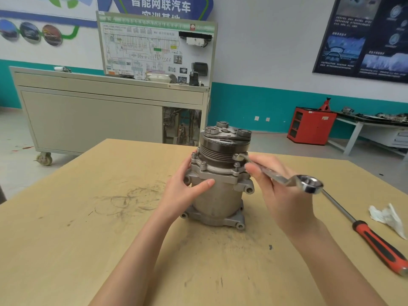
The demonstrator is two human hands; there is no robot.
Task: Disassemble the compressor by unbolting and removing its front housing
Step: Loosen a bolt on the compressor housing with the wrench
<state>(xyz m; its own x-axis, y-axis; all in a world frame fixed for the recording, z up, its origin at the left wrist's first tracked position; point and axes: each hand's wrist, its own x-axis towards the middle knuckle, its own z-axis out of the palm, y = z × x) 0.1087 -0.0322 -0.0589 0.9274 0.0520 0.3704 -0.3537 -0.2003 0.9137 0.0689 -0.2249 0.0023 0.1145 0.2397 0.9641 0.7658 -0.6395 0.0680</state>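
Note:
A grey metal compressor (217, 202) stands upright on the wooden table (77, 239), its dark grooved pulley (223, 146) on top. Bolts ring the flange of the front housing (217, 172) just below the pulley. My left hand (187, 188) grips the left side of the compressor body, thumb across its front. My right hand (278, 195) holds a silver double-ended ring wrench (280, 178). One ring end of the wrench rests near a bolt (236, 165) at the right of the flange; the other end sticks out to the right.
A long screwdriver (375, 239) with a red and black handle lies on the table at the right, beside a crumpled white rag (386, 216). A grey wheeled training cabinet (106, 111) stands behind the table. A red cabinet (311, 125) and a bench stand far right.

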